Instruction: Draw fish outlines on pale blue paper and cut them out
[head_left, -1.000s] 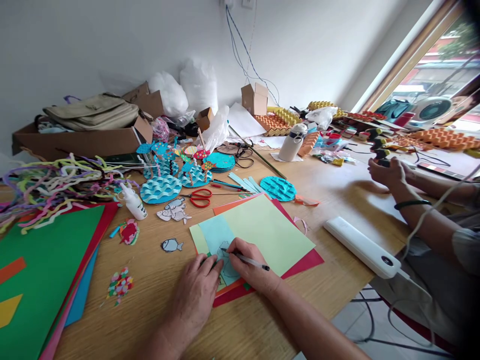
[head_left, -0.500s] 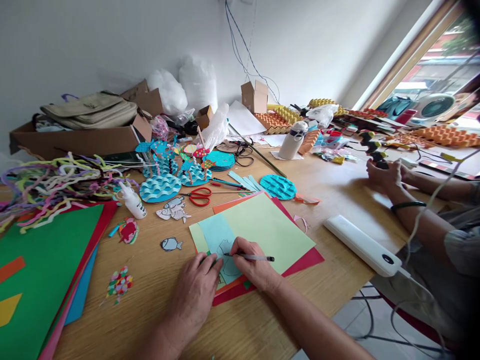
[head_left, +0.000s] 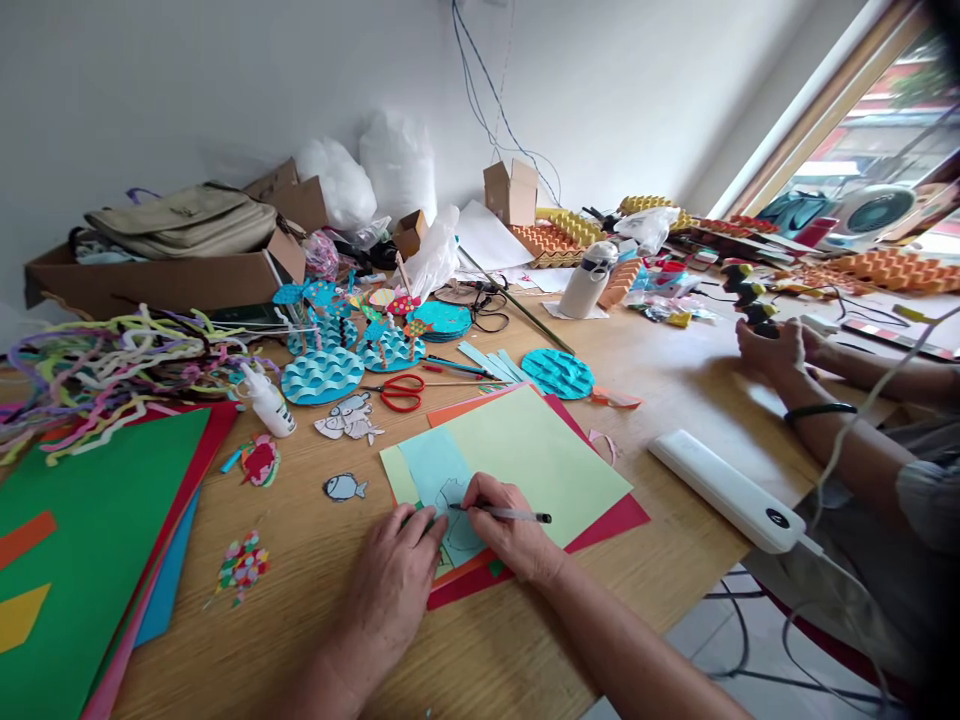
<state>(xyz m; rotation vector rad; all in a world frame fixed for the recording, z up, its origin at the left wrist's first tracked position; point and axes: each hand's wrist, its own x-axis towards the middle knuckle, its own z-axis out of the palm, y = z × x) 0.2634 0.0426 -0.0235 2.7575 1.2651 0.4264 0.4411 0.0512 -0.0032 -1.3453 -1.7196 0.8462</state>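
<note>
At the far left, a green sheet (head_left: pixel 112 520) is lying on the bench (head_left: pixel 285 610). Next along, a dotted fish (head_left: pixel 244 567) and a red fish (head_left: pixel 262 464) are resting loose, looking finished. A grey fish (head_left: pixel 346 486) is lying alone, already cut out, and some white fish (head_left: pixel 349 419) are overlapping behind it, near the scissors (head_left: pixel 402 392). The left hand (head_left: pixel 397 570) is resting at the blue paper's (head_left: pixel 433 458) near-left edge, fingers spread, its grip released. On that paper an outline (head_left: pixel 457 532) is showing, seemingly well along but uncoloured and uncut. The pen (head_left: pixel 517 515) is pointing onto it, the right hand's (head_left: pixel 510 530) grip closing around the barrel, so the drawing is apparently lacking some lines. Beneath, a pale sheet (head_left: pixel 547 455) is spreading rightward. Beyond, another person's hands (head_left: pixel 772 345) are holding something dark.
</note>
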